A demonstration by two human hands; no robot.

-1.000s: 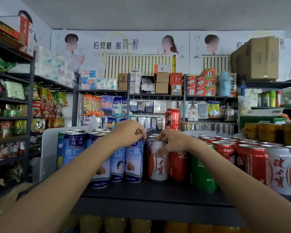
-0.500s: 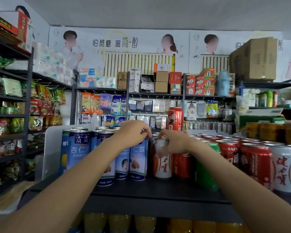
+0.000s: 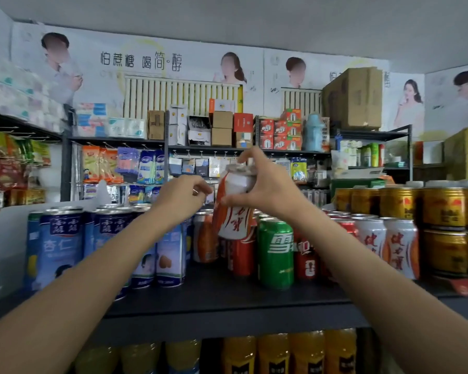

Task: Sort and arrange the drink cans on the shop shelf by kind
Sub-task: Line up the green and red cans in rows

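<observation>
Right hand: the right hand (image 3: 265, 190) holds a white can (image 3: 234, 209) near its top, fingers and thumb curled round it.
White can: it has orange stripes and red writing. It is up in the air, tilted, above the cans on the shelf (image 3: 227, 295).
Left hand: the left hand (image 3: 183, 197) is just beside the white can, above the blue cans (image 3: 61, 244). Its fingers are curled, with something small and shiny at the tips. I cannot tell if it holds anything.
Blue cans: tall ones, standing in a bunch on the left of the shelf.
Under the white can: an orange can (image 3: 204, 238) and a red can (image 3: 241, 252) stand close together.
Green can: the green can (image 3: 275, 255) stands just right of the red one, near the front.
More white cans: two more (image 3: 387, 244) stand further right.
Gold cans: the gold cans (image 3: 443, 228) are stacked two high at the far right.
Below: yellow bottles (image 3: 273, 352) on the next shelf down.
</observation>
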